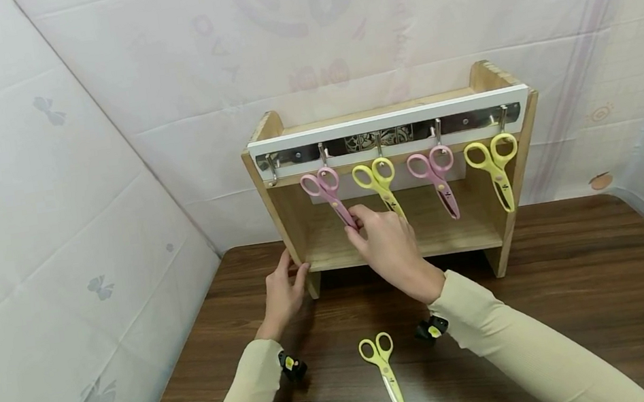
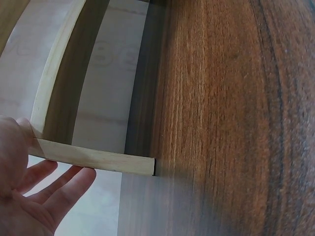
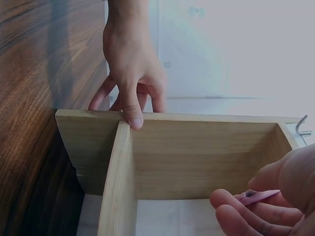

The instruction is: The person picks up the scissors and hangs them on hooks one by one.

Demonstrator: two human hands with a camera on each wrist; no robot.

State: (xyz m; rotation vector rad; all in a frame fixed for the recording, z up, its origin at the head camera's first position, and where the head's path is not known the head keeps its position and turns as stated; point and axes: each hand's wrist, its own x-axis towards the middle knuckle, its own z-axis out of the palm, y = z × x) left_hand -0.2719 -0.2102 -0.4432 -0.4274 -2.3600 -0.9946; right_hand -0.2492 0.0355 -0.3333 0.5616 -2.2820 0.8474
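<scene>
My right hand (image 1: 390, 246) pinches the blade end of the left pink scissors (image 1: 326, 188), whose handle loop is at the second hook from the left. In the right wrist view, a bit of the pink blade (image 3: 259, 196) shows among the fingers. My left hand (image 1: 282, 296) holds the lower left side panel of a wooden shelf (image 1: 272, 211), thumb at the front edge and fingers on the outer face. Further right on the hook rail hang yellow scissors (image 1: 376, 178), pink scissors (image 1: 437, 176) and more yellow scissors (image 1: 497, 169).
The leftmost hook (image 1: 272, 172) carries nothing. Another pair of yellow scissors (image 1: 389, 378) lies on the dark wooden table (image 1: 581, 288) in front of the shelf, loops toward it. Pale printed sheeting (image 1: 180, 159) stands behind and at both sides.
</scene>
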